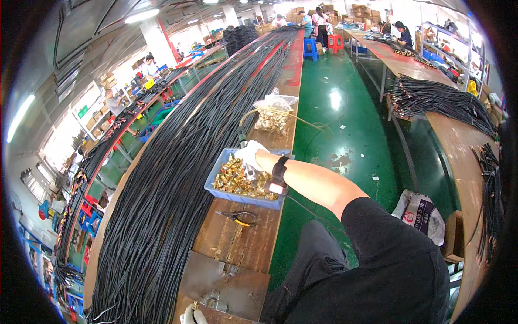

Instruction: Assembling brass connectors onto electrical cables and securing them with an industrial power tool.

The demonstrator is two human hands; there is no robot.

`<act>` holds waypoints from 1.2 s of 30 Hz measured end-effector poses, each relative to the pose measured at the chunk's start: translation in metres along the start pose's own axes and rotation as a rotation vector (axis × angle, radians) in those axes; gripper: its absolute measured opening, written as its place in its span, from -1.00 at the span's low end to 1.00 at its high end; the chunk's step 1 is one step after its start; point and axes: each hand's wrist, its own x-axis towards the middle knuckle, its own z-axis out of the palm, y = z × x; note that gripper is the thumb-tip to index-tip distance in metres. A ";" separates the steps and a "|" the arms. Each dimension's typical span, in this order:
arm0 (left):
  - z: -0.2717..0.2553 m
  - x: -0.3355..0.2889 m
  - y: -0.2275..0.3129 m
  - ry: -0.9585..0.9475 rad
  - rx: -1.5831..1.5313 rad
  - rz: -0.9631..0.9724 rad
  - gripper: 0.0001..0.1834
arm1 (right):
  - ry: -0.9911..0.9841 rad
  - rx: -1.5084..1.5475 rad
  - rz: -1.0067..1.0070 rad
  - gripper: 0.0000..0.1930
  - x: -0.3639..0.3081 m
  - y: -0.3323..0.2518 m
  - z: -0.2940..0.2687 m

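**Gloved hand in the fittings tray**

The right hand (249, 155), white-gloved, reaches into the blue tray (216, 181) of brass fittings (234, 178); its grip cannot be told. The left hand (192, 315) barely shows at the bench (243, 243) edge, grip unclear. Pliers (238, 217) lie just beside the tray.

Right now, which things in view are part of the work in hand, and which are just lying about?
In use:
- right hand, gloved, reaching into the blue tray
- brass fittings in the tray
- left hand, at the lower edge, by the metal fixture

Lying about:
- pliers
- bag of fittings
- black cables
- sack on the floor
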 end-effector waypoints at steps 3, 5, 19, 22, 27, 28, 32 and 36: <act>-0.004 0.006 0.006 0.032 -0.035 0.060 -0.71 | 0.228 -0.308 -0.141 -0.64 -0.006 0.008 0.015; -0.008 0.007 0.008 0.049 -0.054 0.075 -0.72 | 0.218 -0.404 -0.178 -0.62 -0.011 0.007 0.012; -0.009 0.005 -0.005 0.004 -0.076 0.035 -0.66 | 0.169 -0.786 -0.293 -0.43 -0.088 -0.016 -0.006; -0.008 0.005 -0.006 -0.018 -0.056 0.019 -0.65 | 0.183 -0.659 -0.488 -0.40 -0.129 -0.023 0.005; -0.007 0.008 -0.006 -0.007 -0.061 0.092 -0.63 | -0.497 -0.367 -0.758 -0.39 -0.224 -0.039 0.071; -0.008 0.008 -0.005 -0.003 -0.061 0.090 -0.63 | -0.628 -0.355 -0.744 -0.37 -0.247 -0.040 0.088; -0.012 0.009 -0.003 0.035 -0.029 0.056 -0.63 | -0.936 -0.364 -0.678 -0.34 -0.309 -0.018 0.166; -0.015 -0.002 -0.010 0.079 -0.086 0.042 -0.61 | -1.007 -0.222 -0.657 -0.52 -0.339 -0.013 0.206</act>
